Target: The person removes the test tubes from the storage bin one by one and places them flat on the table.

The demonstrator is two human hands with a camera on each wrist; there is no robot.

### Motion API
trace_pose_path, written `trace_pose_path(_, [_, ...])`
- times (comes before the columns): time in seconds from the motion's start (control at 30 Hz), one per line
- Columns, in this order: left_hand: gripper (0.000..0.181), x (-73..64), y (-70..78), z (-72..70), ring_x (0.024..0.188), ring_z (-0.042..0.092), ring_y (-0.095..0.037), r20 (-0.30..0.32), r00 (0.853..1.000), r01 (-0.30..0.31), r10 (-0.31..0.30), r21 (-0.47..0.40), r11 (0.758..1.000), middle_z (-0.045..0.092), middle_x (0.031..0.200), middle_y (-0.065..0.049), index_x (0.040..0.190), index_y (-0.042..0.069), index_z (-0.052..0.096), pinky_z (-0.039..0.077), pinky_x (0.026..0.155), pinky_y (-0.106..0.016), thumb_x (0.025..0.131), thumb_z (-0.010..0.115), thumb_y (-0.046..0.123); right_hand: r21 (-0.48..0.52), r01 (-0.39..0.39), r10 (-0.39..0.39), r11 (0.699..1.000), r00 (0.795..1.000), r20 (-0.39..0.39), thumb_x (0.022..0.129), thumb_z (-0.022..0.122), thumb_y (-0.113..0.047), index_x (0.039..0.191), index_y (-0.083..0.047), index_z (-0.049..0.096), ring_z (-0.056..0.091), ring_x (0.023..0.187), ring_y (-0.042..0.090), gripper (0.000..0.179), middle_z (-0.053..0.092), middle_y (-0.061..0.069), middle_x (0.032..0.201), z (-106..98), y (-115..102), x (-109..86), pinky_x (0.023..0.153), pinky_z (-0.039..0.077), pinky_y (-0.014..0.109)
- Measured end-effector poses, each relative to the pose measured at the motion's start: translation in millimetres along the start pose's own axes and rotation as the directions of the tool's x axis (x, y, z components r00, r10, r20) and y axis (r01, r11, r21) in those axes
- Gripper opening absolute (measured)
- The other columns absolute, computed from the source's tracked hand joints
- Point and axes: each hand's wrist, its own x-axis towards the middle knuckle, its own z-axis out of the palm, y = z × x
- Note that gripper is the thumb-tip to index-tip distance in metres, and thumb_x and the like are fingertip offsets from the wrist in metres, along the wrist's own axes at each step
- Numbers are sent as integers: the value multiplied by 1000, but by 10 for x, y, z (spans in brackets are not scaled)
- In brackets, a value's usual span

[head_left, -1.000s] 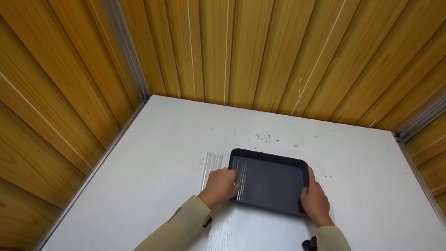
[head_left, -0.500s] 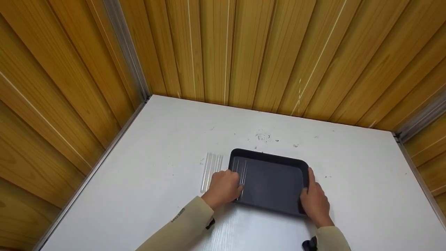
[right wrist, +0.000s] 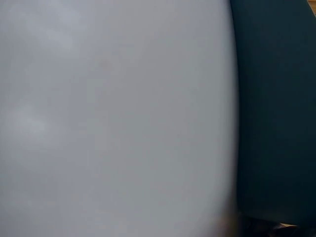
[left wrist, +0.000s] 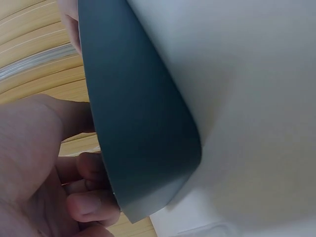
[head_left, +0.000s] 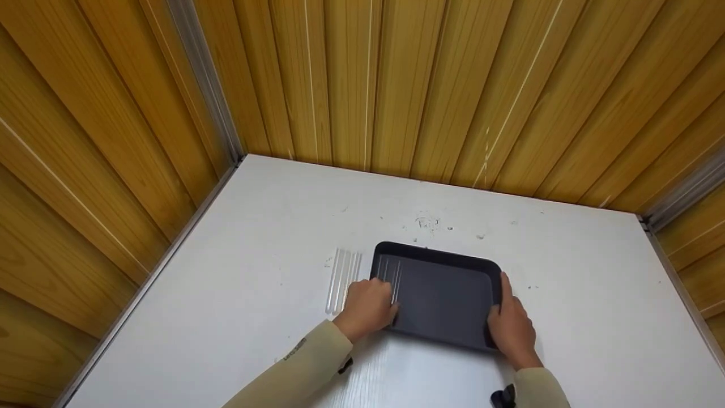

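Note:
A dark rectangular baking tray point(head_left: 442, 300) sits on the white table, its corner and outer wall close up in the left wrist view. Several clear rods point(head_left: 388, 269) lie lengthwise inside it along the left end, and more clear rods point(head_left: 341, 277) lie side by side on the table just left of it. My left hand point(head_left: 367, 305) is over the left wall with its fingers curled, covering the lower ends of the rods inside; I cannot tell whether it pinches one. My right hand point(head_left: 512, 326) grips the tray's right side, thumb over the rim.
The white table point(head_left: 238, 255) has dark scuff marks point(head_left: 427, 222) behind the tray. Wood-patterned panels point(head_left: 396, 85) rise at the back, left and right, with metal posts at the corners.
My left hand has slid slightly right and toward me, uncovering more of the rods on the table. The tray and my right hand stay in place.

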Motion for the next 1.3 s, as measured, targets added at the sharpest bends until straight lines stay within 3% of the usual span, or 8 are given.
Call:
trace_pose_path(0.17, [32, -5, 16, 31, 40, 37, -9, -11, 1000, -21, 22, 13, 1000, 47, 44, 3, 56, 15, 56, 29, 36, -29, 76, 68, 37, 1, -3, 3, 1000, 1000, 2, 90, 34, -9, 147, -20, 2, 53, 77, 27, 67, 53, 24, 109, -1, -10, -2, 56, 39, 36])
trace_pose_path(0.37, [32, 8, 44, 63, 41, 35, -8, 40, 999, -9, 8, 25, 1000, 47, 45, 3, 55, 16, 56, 28, 36, -28, 77, 67, 37, 8, -9, 9, 1000, 1000, 19, 91, 33, -10, 147, -22, -1, 52, 76, 26, 67, 52, 24, 111, -5, -16, -5, 56, 38, 35])
trace_pose_path(0.57, [30, 22, 78, 75, 41, 41, -10, 76, 997, -1, -5, 83, 997, 52, 48, 1, 60, 16, 61, 31, 35, -31, 77, 67, 40, 8, -9, 9, 1000, 1000, 22, 91, 33, -10, 147, -21, -1, 50, 73, 24, 66, 51, 24, 113, -2, -15, -2, 54, 35, 32])
trace_pose_path(0.67, [29, 18, 91, 84, 42, 45, -12, 71, 997, -10, 3, 111, 994, 54, 49, 0, 61, 16, 62, 33, 36, -32, 77, 67, 39, 5, -4, 4, 1000, 1000, 14, 91, 33, -10, 147, -21, -1, 50, 73, 24, 66, 52, 24, 113, 4, -14, 1, 53, 36, 32])
trace_pose_path(0.93, [31, 10, 110, 117, 39, 45, -12, -21, 998, -49, 52, 136, 989, 52, 45, 0, 50, 17, 52, 33, 33, -33, 74, 66, 30, 1, 5, -5, 1000, 1000, -1, 90, 34, -9, 147, -21, 0, 50, 72, 24, 67, 52, 24, 113, 13, 1, 1, 52, 35, 32])
trace_pose_path(1.3, [38, 25, 109, 70, 42, 27, -8, 12, 999, -33, 32, 99, 995, 37, 42, 7, 46, 21, 36, 25, 33, -30, 73, 63, 25, 8, -3, 2, 1000, 1000, 11, 91, 35, -10, 147, -22, 1, 53, 79, 27, 67, 52, 23, 114, 3, 4, 1, 56, 38, 34])
